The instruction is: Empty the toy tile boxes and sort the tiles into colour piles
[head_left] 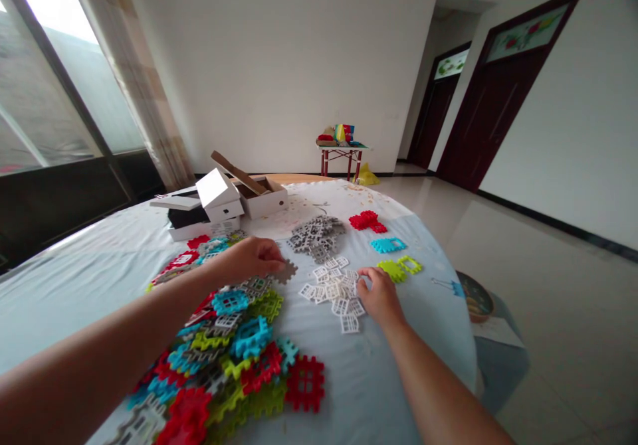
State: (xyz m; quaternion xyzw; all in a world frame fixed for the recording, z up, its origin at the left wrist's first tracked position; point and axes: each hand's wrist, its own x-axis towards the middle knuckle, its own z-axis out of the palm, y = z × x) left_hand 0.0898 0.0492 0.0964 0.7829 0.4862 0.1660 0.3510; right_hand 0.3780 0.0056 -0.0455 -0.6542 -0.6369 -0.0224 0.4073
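My left hand is closed in a pinch on a grey waffle tile, held just above a mixed heap of red, blue, green and grey tiles. To its right, my right hand rests with curled fingers on the edge of a cluster of white tiles; whether it grips one is unclear. Beyond the hands lie sorted groups: a grey pile, a red pile, a blue tile and green tiles.
The round table wears a light blue cloth. White boxes stand open at its far side. A stool sits by the table's right edge. A small red-legged table with toys stands by the far wall.
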